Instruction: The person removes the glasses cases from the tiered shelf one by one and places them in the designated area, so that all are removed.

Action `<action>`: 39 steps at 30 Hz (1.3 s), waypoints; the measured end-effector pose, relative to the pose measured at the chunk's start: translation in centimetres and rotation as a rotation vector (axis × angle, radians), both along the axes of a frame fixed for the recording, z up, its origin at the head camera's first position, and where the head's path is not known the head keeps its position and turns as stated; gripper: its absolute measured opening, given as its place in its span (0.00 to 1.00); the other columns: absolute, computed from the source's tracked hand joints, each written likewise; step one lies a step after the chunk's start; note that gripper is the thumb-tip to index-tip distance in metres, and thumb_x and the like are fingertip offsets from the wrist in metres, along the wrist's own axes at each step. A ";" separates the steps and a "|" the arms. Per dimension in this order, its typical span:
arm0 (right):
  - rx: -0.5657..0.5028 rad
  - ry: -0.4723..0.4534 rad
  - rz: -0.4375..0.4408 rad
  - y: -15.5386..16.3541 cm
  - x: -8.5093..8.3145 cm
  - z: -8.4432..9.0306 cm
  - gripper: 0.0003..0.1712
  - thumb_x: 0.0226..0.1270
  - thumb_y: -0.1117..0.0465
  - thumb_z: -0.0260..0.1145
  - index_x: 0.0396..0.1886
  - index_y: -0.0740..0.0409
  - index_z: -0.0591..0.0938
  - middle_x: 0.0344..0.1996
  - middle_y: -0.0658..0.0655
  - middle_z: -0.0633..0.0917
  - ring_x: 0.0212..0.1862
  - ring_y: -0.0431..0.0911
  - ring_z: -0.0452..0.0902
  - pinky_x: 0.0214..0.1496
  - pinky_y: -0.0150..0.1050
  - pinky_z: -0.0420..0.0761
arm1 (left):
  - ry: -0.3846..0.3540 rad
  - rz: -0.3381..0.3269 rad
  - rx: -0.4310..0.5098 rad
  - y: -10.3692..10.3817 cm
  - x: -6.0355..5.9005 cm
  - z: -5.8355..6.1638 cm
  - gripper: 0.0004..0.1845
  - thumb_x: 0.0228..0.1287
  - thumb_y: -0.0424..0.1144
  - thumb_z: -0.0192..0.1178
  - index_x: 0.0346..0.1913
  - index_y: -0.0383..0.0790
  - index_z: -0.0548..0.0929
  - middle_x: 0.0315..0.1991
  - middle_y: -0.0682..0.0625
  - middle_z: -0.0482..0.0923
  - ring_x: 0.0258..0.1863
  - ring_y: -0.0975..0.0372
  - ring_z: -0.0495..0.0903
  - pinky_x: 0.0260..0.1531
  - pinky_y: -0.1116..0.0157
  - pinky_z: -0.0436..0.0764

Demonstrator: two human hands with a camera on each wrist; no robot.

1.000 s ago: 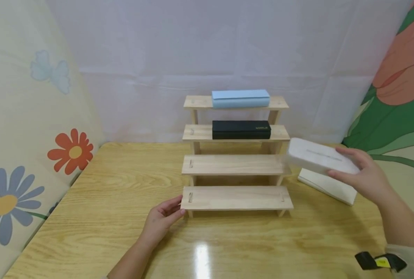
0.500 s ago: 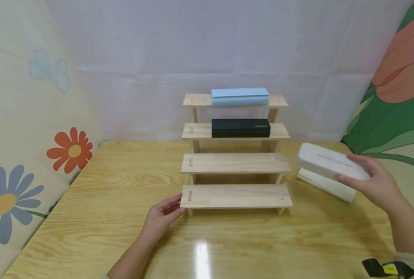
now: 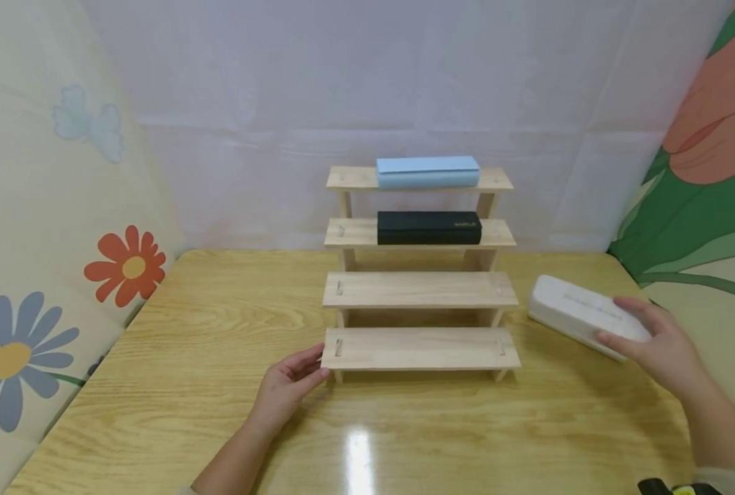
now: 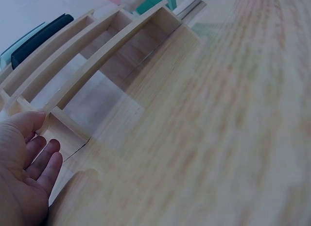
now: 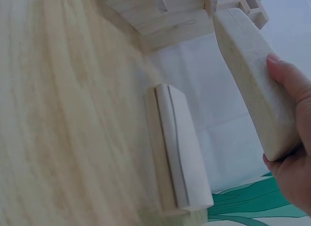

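My right hand (image 3: 661, 347) grips one end of a rounded white case (image 3: 584, 309), thumb on one side and fingers on the other. In the right wrist view, this case (image 5: 252, 80) hangs above the table, apart from a flatter white glasses case (image 5: 187, 153) lying there; in the head view it covers most of that one. My left hand (image 3: 283, 392) holds the left end of the lowest step of a wooden four-tier stand (image 3: 419, 348), thumb at the front corner. In the left wrist view, the thumb of my left hand (image 4: 26, 163) meets the step's end.
A light blue glasses case (image 3: 428, 173) lies on the stand's top tier, and a black glasses case (image 3: 429, 228) on the tier below. The stand is on a wood-grain table (image 3: 218, 330). A white cloth (image 3: 367, 82) hangs behind, with floral panels at both sides.
My right hand first moved right, away from the stand, with the white case, then lowered it over the lying case. My left hand has stayed at the lowest step.
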State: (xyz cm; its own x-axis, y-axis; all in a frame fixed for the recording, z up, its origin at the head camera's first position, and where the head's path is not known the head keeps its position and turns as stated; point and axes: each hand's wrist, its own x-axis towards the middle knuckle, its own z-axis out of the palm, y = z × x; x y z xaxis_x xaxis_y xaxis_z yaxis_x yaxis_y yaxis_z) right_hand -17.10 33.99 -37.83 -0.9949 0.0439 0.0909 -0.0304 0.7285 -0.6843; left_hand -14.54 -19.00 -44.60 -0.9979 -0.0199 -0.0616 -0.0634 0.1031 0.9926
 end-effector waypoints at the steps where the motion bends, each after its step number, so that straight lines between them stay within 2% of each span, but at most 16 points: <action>1: -0.002 -0.005 -0.006 0.0 0.1 -0.3 0.47 0.64 0.49 0.69 0.74 0.66 0.59 0.71 0.79 0.56 0.66 0.75 0.53 0.58 0.68 0.60 | 0.001 -0.002 -0.001 0.0 0.0 0.0 0.24 0.61 0.28 0.65 0.61 0.27 0.75 0.60 0.34 0.77 0.43 0.72 0.82 0.45 0.75 0.83; 3: -0.003 -0.014 -0.015 0.1 0.2 -0.9 0.47 0.64 0.48 0.69 0.74 0.65 0.59 0.70 0.79 0.57 0.65 0.73 0.54 0.57 0.65 0.62 | 0.004 -0.004 -0.001 0.0 0.0 0.0 0.24 0.61 0.28 0.65 0.61 0.26 0.75 0.59 0.33 0.77 0.43 0.72 0.82 0.45 0.75 0.83; 5: 0.003 -0.022 -0.023 0.1 0.3 -1.3 0.47 0.64 0.48 0.69 0.74 0.65 0.59 0.70 0.78 0.58 0.64 0.72 0.56 0.54 0.56 0.66 | 0.007 -0.004 -0.003 0.0 0.0 0.0 0.24 0.61 0.27 0.65 0.61 0.26 0.76 0.59 0.33 0.77 0.43 0.72 0.82 0.45 0.76 0.83; 8: 0.014 -0.022 -0.029 0.2 0.4 -1.9 0.47 0.64 0.49 0.69 0.73 0.67 0.60 0.69 0.77 0.61 0.62 0.69 0.59 0.49 0.44 0.65 | 0.009 -0.005 0.000 0.0 0.0 -0.1 0.24 0.61 0.27 0.65 0.61 0.26 0.75 0.59 0.33 0.77 0.43 0.72 0.82 0.45 0.75 0.83; 10: 0.009 -0.023 -0.028 0.2 0.5 -2.3 0.46 0.64 0.49 0.69 0.73 0.67 0.60 0.68 0.78 0.61 0.61 0.69 0.60 0.50 0.46 0.66 | 0.009 -0.004 0.002 0.0 0.0 -0.1 0.24 0.61 0.27 0.65 0.61 0.26 0.75 0.59 0.33 0.77 0.43 0.72 0.82 0.45 0.75 0.83; 13: -0.005 -0.024 -0.026 0.3 0.7 -2.7 0.46 0.65 0.50 0.69 0.73 0.69 0.59 0.68 0.80 0.60 0.62 0.72 0.58 0.54 0.60 0.66 | 0.007 -0.003 0.002 0.0 0.0 -0.1 0.24 0.61 0.27 0.65 0.61 0.26 0.75 0.59 0.33 0.77 0.43 0.72 0.82 0.45 0.75 0.83; 15: -0.022 -0.019 -0.021 0.3 0.7 -3.0 0.46 0.64 0.52 0.69 0.73 0.70 0.60 0.68 0.82 0.59 0.63 0.73 0.56 0.57 0.69 0.62 | 0.007 -0.001 0.000 0.0 0.1 -0.1 0.25 0.61 0.28 0.65 0.61 0.26 0.75 0.59 0.33 0.77 0.43 0.72 0.82 0.44 0.75 0.83; 17: -0.025 -0.019 -0.022 0.2 0.8 -3.3 0.46 0.64 0.52 0.70 0.72 0.71 0.60 0.68 0.82 0.59 0.64 0.74 0.56 0.58 0.71 0.61 | 0.007 0.000 -0.001 0.0 0.1 -0.1 0.25 0.61 0.28 0.65 0.61 0.27 0.76 0.59 0.34 0.77 0.43 0.72 0.82 0.44 0.75 0.83; 26: -0.038 -0.071 -0.032 0.0 1.1 -4.6 0.47 0.65 0.49 0.69 0.73 0.70 0.59 0.68 0.82 0.56 0.66 0.78 0.52 0.63 0.76 0.55 | 0.004 0.004 -0.002 0.0 0.0 -0.2 0.24 0.60 0.27 0.65 0.60 0.27 0.76 0.59 0.34 0.78 0.44 0.71 0.82 0.45 0.74 0.83; 33: -0.035 -0.135 -0.054 -0.3 1.2 -5.2 0.49 0.64 0.45 0.68 0.74 0.67 0.58 0.71 0.82 0.49 0.69 0.80 0.44 0.66 0.76 0.48 | 0.015 0.003 -0.010 0.0 0.0 -0.4 0.25 0.59 0.28 0.66 0.60 0.27 0.76 0.58 0.35 0.79 0.43 0.70 0.83 0.44 0.74 0.83; 39: -0.034 -0.118 -0.064 -0.4 1.3 -5.8 0.48 0.63 0.48 0.70 0.72 0.69 0.60 0.69 0.82 0.54 0.68 0.78 0.49 0.67 0.73 0.51 | 0.009 0.014 -0.008 0.0 -0.1 -0.4 0.24 0.59 0.26 0.66 0.60 0.27 0.77 0.57 0.36 0.80 0.43 0.71 0.83 0.44 0.74 0.84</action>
State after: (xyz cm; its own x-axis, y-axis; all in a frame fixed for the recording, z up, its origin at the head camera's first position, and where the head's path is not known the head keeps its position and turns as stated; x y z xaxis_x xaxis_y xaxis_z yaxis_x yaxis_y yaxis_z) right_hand -15.82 33.61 -43.62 -0.9936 0.1091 -0.0293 0.0979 0.7025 -0.7049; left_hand -14.63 -18.97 -45.05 -0.9980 -0.0342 -0.0527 -0.0562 0.1107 0.9923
